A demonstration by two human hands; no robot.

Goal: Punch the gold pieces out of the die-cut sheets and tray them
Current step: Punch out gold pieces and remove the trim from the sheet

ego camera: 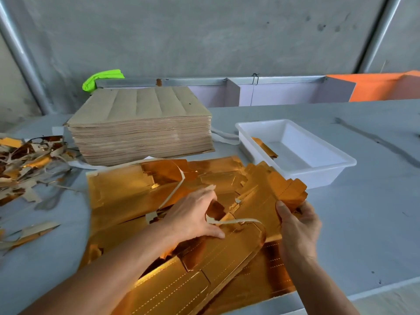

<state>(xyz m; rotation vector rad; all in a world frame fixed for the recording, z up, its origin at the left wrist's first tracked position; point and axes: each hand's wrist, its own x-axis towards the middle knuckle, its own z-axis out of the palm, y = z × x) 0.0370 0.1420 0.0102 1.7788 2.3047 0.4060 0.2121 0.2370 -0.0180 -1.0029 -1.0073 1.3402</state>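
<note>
Your left hand (193, 214) lies on the shiny gold die-cut foil sheet (127, 201) spread across the near middle of the grey tabletop (363, 223), thumb and fingers curled round a torn flap of the sheet where a thin pale waste strip (236, 221) curls up beside your thumb. Your right hand (297, 226) is just to the right, its fingers clamped on a small stack of punched-out gold card pieces (284, 187) whose far end juts past the sheet toward the tray. The white rectangular plastic tray (327, 171) sits on the tabletop to the far right of the sheet, with one gold piece (264, 147) leaning against its left inner wall. Behind the sheet, on the far left of centre, stands a thick stack of brown-backed uncut sheets (141, 123). A loose heap of gold and brown offcut scraps (29, 162) lies at the left edge of the tabletop, and a bright green cloth (100, 79) shows beyond the brown stack.
</note>
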